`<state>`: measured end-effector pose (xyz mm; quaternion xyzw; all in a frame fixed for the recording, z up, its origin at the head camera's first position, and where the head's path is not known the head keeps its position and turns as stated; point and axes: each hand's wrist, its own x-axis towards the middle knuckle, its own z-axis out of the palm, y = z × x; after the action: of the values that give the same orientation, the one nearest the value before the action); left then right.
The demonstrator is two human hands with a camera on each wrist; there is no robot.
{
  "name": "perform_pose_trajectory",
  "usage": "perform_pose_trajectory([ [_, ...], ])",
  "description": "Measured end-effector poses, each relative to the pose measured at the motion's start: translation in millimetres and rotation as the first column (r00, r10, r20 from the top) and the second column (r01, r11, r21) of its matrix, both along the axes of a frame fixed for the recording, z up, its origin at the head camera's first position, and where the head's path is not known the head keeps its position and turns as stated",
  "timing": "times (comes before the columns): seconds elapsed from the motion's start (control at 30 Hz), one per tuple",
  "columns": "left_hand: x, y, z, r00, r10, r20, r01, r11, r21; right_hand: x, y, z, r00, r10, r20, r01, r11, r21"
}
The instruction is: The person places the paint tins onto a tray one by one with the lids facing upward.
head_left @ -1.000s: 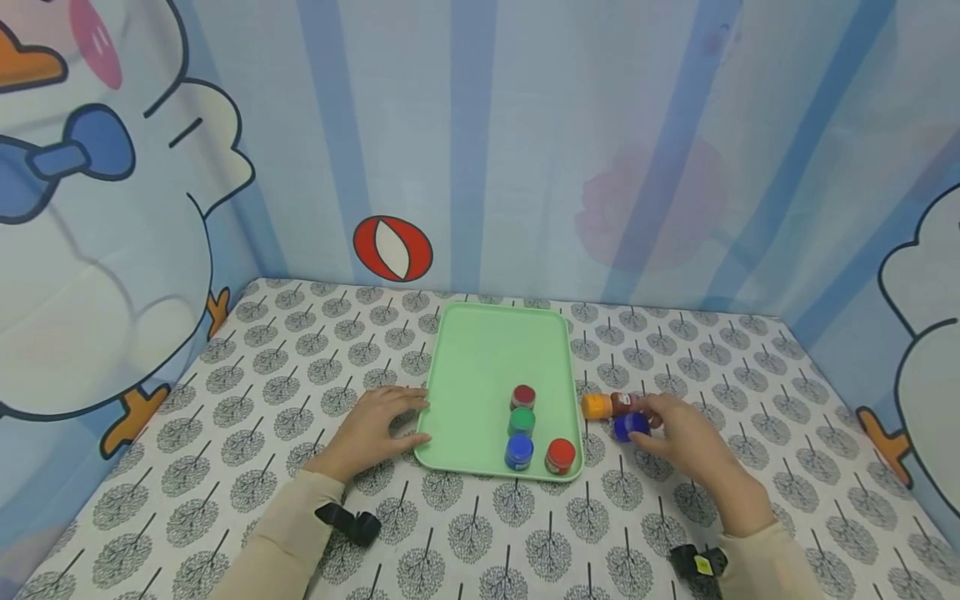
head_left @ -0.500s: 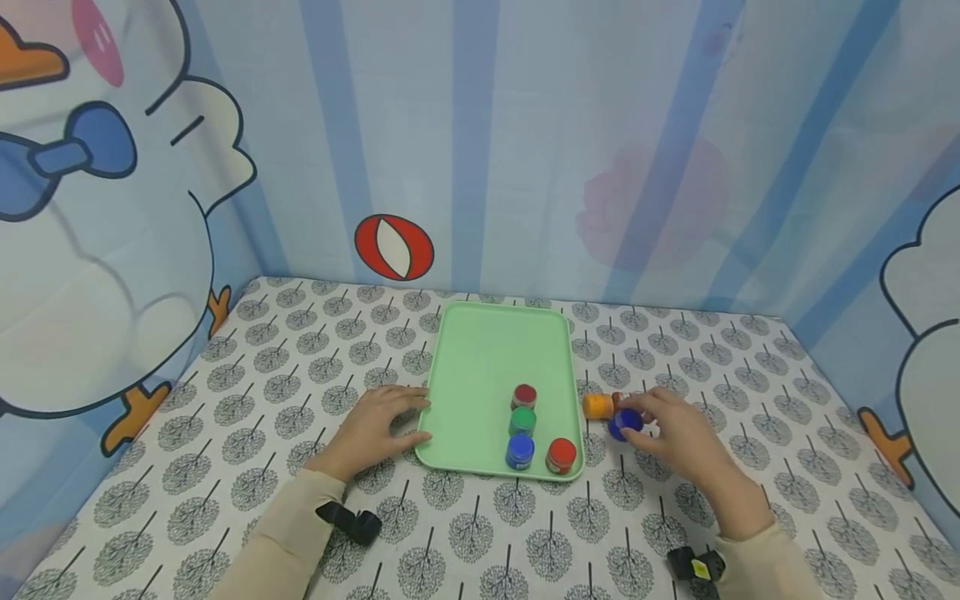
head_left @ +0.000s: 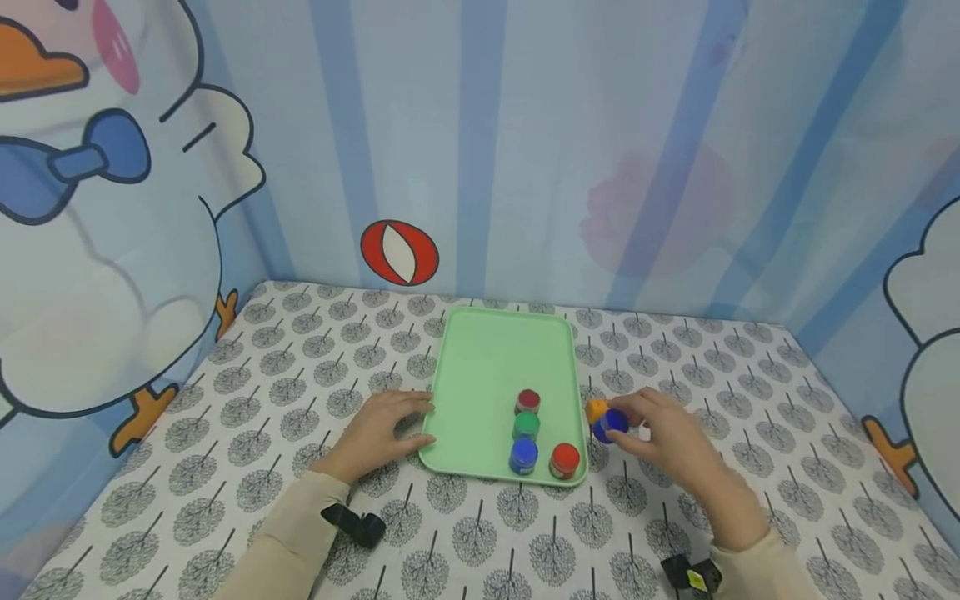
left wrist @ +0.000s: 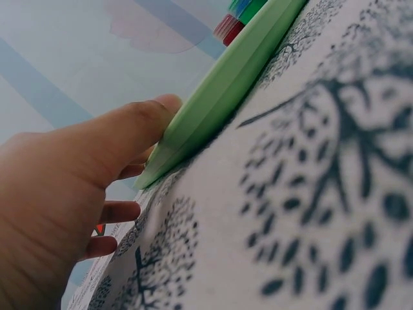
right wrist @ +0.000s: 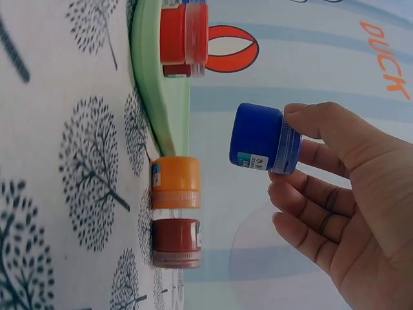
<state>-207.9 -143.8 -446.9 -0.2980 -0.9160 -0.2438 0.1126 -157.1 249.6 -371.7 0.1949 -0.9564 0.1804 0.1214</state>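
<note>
My right hand (head_left: 670, 437) pinches a dark blue paint jar (right wrist: 258, 137) by its lid end between thumb and fingers. In the right wrist view this jar is off the table, its label visible. An orange jar (right wrist: 175, 184) and a brownish-red jar (right wrist: 176, 237) lie on their sides on the cloth below, end to end; in the head view the brownish-red one is hidden. My left hand (head_left: 378, 433) rests at the left edge of the green tray (head_left: 495, 354), thumb and fingertips spread along the rim.
On the tray's right side stand a dark red jar (head_left: 528, 401), a green jar (head_left: 526, 426), a blue jar (head_left: 523, 457) and a red jar (head_left: 565, 460). A tree-patterned cloth (head_left: 300, 500) covers the table. Behind hangs a striped curtain (head_left: 525, 150).
My right hand has lifted the dark blue jar from beside the orange and brownish-red jars and moved it slightly left towards the tray. The left hand stays at the tray's edge.
</note>
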Motion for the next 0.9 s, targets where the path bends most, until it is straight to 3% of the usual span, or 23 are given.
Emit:
perform_pose_trajectory([
  [0.33,-0.8,-0.6,-1.7,1.000,0.011,0.007,-0.011,1.000,-0.020,-9.2,-22,-2.7,0.997,0.079,0.008,-0.079,0.996,-0.039],
  [0.9,-1.3,-0.3,-1.1,1.000,0.015,0.007,-0.015,0.999,-0.035,-19.7,-48,-7.9,0.993,0.115,0.030,-0.116,0.992,0.054],
])
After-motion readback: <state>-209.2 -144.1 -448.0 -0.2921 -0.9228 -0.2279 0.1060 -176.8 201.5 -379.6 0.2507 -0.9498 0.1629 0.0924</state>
